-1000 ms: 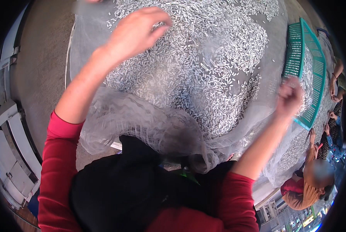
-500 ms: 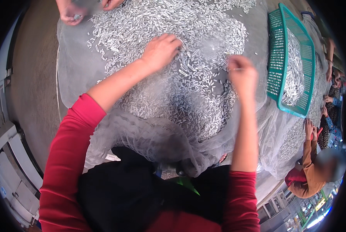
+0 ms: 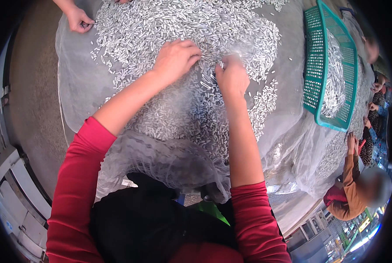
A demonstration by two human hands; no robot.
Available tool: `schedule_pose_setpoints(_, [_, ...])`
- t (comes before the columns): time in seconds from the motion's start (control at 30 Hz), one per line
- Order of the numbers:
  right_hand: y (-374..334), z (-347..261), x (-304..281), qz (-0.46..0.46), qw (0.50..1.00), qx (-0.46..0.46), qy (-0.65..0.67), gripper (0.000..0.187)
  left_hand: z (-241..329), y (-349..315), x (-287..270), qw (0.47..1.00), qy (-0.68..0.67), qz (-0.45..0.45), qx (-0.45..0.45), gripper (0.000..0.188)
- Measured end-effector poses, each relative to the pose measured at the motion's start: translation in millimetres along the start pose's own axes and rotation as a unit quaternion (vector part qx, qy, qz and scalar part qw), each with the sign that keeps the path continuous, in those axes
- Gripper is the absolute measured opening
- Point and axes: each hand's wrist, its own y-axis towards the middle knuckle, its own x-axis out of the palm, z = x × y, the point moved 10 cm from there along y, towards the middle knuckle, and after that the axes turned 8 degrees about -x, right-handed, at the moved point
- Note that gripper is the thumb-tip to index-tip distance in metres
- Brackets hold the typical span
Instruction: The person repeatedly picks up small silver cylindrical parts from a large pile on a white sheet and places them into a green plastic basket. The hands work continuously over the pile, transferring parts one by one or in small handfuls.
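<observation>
Small silver-white capsule-shaped pieces (image 3: pixel 169 22) lie in a wide loose heap across a net-covered table. My left hand (image 3: pixel 176 59) rests on the heap, its fingers bent and drawn together; whatever the fingertips hold is hidden. Close to its right, my right hand (image 3: pixel 233 79) is closed in a pinch, a small silver piece (image 3: pixel 222 65) showing between thumb and forefinger. Below both hands, more pieces are spread up to the bunched netting (image 3: pixel 174 151) at the near edge.
A green plastic basket (image 3: pixel 313 79) stands at the right, holding longer silver pieces (image 3: pixel 333 83). Another person's hand (image 3: pixel 80 20) is at the heap's far left corner. Further right, several people work along a table, one in a brown sleeve (image 3: pixel 348 168).
My right hand has swung left, from the heap's right side to beside my left hand. My left hand has shifted slightly left. The other person's hand at the far left has moved a little.
</observation>
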Motion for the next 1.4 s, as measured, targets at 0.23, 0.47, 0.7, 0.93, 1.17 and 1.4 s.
schedule_pose_setpoints(0.23, [27,-31,-44,0.160,0.977,-0.138,0.037,0.019,-53,-8,18,0.802,-0.501,-0.171,-0.278,0.028])
schedule_pose_setpoints(0.47, [72,-39,-56,0.145,0.973,-0.179,-0.013,0.013,-65,26,16,0.812,-0.489,-0.146,-0.283,0.025])
schedule_pose_setpoints(0.7, [-1,32,1,-0.023,0.809,0.115,0.577,0.025,-9,62,2,0.997,-0.074,0.020,-0.025,0.016])
schedule_pose_setpoints(0.93, [-9,17,4,0.049,0.995,0.043,0.074,0.021,-50,57,-2,0.898,-0.395,-0.074,-0.179,0.017])
schedule_pose_setpoints(1.17, [-26,24,32,-0.048,0.623,0.193,0.756,0.017,-68,-3,10,0.919,-0.239,-0.123,-0.287,0.021])
schedule_pose_setpoints(1.4, [7,-12,21,-0.057,0.820,0.080,0.564,0.014,-32,7,9,0.981,0.025,-0.013,-0.190,0.029])
